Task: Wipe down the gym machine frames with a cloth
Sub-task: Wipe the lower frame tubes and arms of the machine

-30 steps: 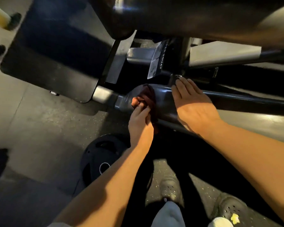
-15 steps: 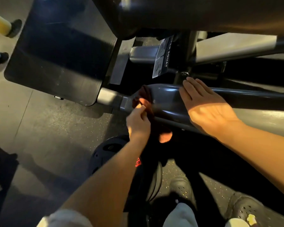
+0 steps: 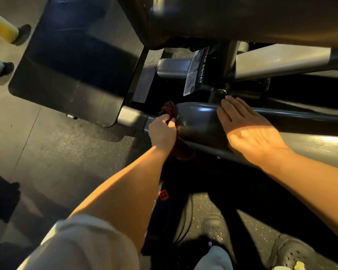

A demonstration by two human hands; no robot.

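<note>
A: Head view: how far along is the wipe-down?

B: Mid-job, I'd judge. The left hand has its grip curled round a dark red bunched cloth, which is wrapped over the thick dark grey metal frame tube of the squat machine, near the tube's left end at about 9 o'clock from the right hand. That hand lies flat on the tube, fingers straight, holding nothing, only bracing.

A: What's left?

B: The long run of tube toward 3 o'clock, and the pale grey crossbar at 1 o'clock, look untouched; how clean they are I cannot tell.

A: Against 0.5 s ago?

B: The cloth's tail below the tube was lit orange then; now it hangs dark at 6 o'clock of the fist. The left fist has slid slightly right along the tube. The right hand has stayed put.
</note>
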